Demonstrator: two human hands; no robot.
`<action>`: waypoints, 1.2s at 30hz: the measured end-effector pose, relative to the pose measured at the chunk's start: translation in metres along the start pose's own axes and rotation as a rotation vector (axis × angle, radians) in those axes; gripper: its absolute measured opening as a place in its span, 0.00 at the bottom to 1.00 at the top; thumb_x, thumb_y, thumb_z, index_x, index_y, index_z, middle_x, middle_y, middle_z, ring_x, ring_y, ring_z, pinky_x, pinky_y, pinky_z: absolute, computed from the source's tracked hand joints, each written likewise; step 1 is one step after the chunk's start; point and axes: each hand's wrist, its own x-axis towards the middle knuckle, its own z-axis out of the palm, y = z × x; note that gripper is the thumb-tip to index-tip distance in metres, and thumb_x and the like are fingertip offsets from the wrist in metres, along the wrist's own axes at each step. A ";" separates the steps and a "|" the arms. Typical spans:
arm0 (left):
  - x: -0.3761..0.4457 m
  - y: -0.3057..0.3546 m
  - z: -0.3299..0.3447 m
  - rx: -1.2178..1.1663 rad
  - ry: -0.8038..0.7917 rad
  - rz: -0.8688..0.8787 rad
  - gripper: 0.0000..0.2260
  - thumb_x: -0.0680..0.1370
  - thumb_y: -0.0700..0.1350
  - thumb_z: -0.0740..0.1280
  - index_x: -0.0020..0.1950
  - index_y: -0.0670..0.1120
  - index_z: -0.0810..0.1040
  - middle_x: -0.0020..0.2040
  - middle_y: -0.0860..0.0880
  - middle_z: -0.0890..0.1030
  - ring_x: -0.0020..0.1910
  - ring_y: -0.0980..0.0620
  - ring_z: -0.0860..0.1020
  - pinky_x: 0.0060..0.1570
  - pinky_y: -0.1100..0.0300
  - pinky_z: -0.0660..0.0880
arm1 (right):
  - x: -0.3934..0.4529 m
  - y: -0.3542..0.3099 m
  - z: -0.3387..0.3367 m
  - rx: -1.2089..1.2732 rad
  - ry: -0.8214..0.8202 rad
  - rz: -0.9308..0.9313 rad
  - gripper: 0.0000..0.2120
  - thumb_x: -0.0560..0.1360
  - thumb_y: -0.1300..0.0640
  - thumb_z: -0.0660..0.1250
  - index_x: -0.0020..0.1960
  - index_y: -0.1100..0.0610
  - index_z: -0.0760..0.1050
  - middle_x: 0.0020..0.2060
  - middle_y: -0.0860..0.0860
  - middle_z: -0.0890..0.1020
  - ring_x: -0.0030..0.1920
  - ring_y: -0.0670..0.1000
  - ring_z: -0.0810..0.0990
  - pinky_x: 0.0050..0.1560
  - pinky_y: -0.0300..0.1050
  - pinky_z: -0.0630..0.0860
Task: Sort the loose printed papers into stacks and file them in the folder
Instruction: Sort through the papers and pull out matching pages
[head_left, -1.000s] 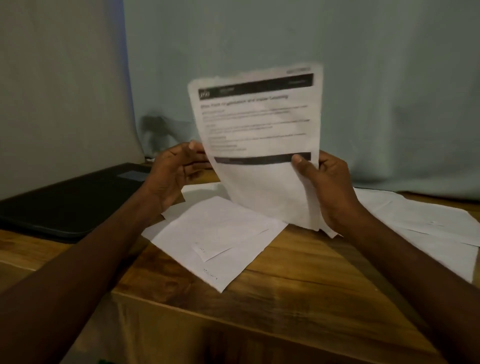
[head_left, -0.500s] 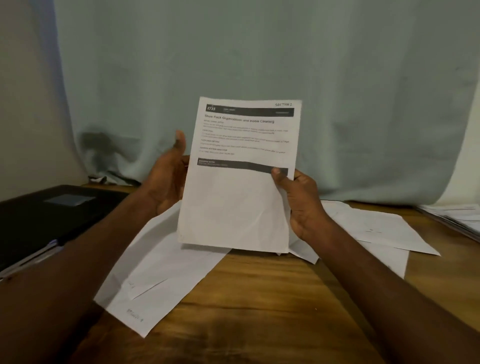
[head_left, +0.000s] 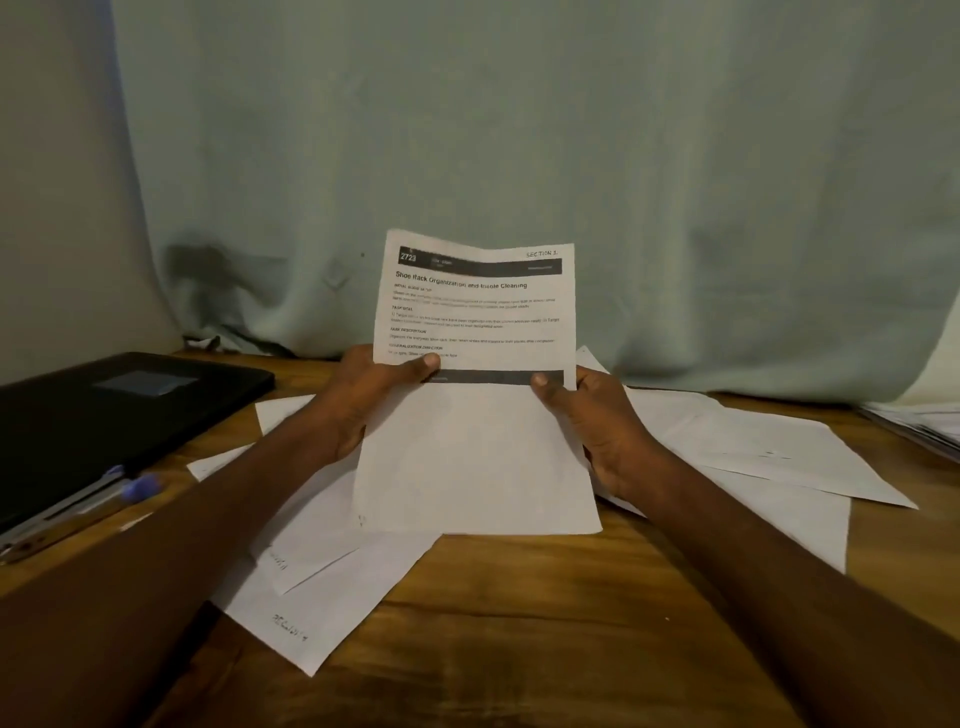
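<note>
— So, going left to right, what is on the desk (head_left: 519, 649)?

— At far left lies the black folder (head_left: 119, 410), closed, with a blue-capped pen (head_left: 137, 488) at its near edge. Then comes a fan of loose papers (head_left: 311, 597) lying face-down. Above them, the left hand (head_left: 363, 400) and right hand (head_left: 597, 421) each pinch a side edge of one printed sheet (head_left: 475, 395), thumbs on its face, holding it upright off the desk. More loose sheets (head_left: 779, 452) spread out to the right, and another pile (head_left: 924, 421) sits at the far right edge.

— Which step is this?

— Probably reading the header, marked "Section 1", to decide on its stack. The next move calls for laying it on the matching pile.

— Anything in the way?

— The overlapping sheets blur where one stack ends. The folder would need opening too.
</note>
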 end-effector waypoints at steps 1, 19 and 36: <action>0.001 0.000 -0.001 0.012 0.003 -0.004 0.19 0.76 0.41 0.75 0.67 0.45 0.80 0.61 0.50 0.85 0.60 0.49 0.83 0.64 0.52 0.78 | -0.001 0.000 0.000 -0.019 -0.018 0.012 0.05 0.80 0.54 0.70 0.56 0.48 0.80 0.53 0.48 0.87 0.52 0.51 0.86 0.54 0.49 0.83; 0.005 -0.008 -0.045 0.237 0.150 -0.027 0.07 0.78 0.40 0.73 0.52 0.50 0.79 0.41 0.64 0.84 0.37 0.64 0.82 0.39 0.70 0.73 | 0.009 -0.026 -0.072 -1.420 -0.609 0.310 0.44 0.74 0.30 0.66 0.83 0.45 0.53 0.83 0.47 0.53 0.81 0.54 0.55 0.78 0.54 0.56; 0.012 -0.012 -0.045 0.085 0.108 -0.060 0.11 0.78 0.37 0.73 0.55 0.51 0.81 0.43 0.61 0.86 0.44 0.62 0.85 0.44 0.68 0.79 | 0.019 -0.015 -0.065 -1.305 -0.518 -0.043 0.20 0.75 0.42 0.74 0.66 0.43 0.78 0.70 0.47 0.77 0.65 0.47 0.74 0.60 0.42 0.70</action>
